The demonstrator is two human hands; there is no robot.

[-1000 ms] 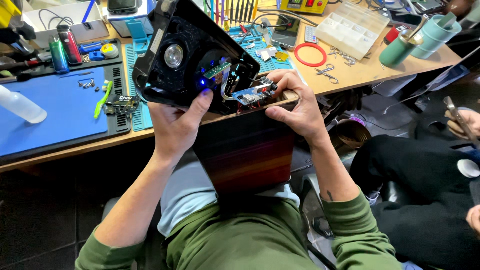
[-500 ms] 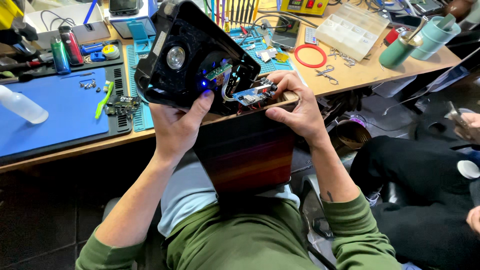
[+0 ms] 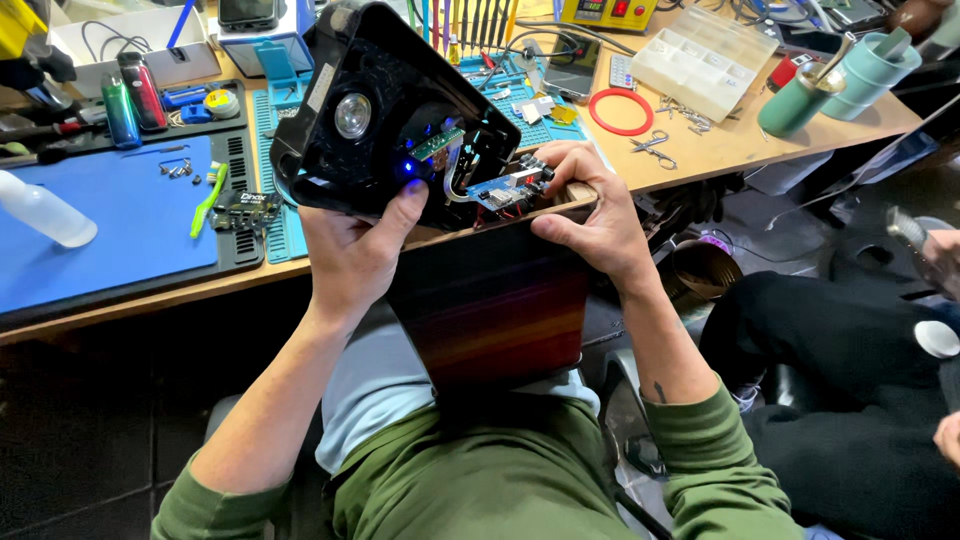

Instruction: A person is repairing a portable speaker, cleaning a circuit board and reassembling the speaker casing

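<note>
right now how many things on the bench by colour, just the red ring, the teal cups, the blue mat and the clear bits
red ring: 1
teal cups: 2
blue mat: 1
clear organiser box: 1
clear bottle: 1
total: 6
The left hand holds the black panel; the right hand grips the wooden box.

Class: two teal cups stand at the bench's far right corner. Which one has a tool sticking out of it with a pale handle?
The nearer, left-hand teal cup, beside the clear compartment box. The other teal cup stands farther right.

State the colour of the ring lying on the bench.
Red ring, clearest in the head view.
</note>
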